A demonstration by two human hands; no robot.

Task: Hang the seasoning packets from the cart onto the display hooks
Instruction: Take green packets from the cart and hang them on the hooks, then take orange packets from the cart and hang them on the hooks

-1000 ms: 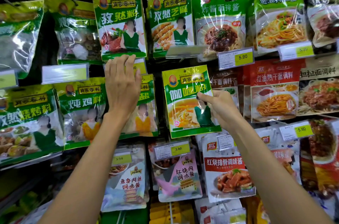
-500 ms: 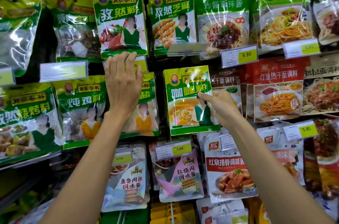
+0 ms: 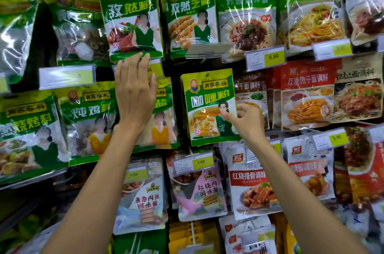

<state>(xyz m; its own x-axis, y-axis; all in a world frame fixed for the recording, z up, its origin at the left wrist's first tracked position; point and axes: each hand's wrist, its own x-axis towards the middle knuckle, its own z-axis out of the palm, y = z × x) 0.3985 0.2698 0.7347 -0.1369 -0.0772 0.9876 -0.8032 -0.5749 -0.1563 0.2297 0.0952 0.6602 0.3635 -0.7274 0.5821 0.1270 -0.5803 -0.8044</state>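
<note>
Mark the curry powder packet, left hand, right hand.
curry powder packet [image 3: 204, 98]: head view, green title band.
left hand [image 3: 134, 95]: head view, back of hand.
right hand [image 3: 249, 123]: head view, back of hand.

Both bare arms reach up and away. The left hand [image 3: 135, 95] is flat, fingers straight, together, pointing up. The right hand [image 3: 248, 123], lower and further right, curls its fingers, thumb pinching a packet [image 3: 207, 108].

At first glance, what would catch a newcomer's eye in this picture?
The right hand pinches the right edge of the green and yellow curry packet at the centre of a wall of hanging packets. The left hand lies flat on the neighbouring packet to the left. A yellow price tag shows upper right.
</note>
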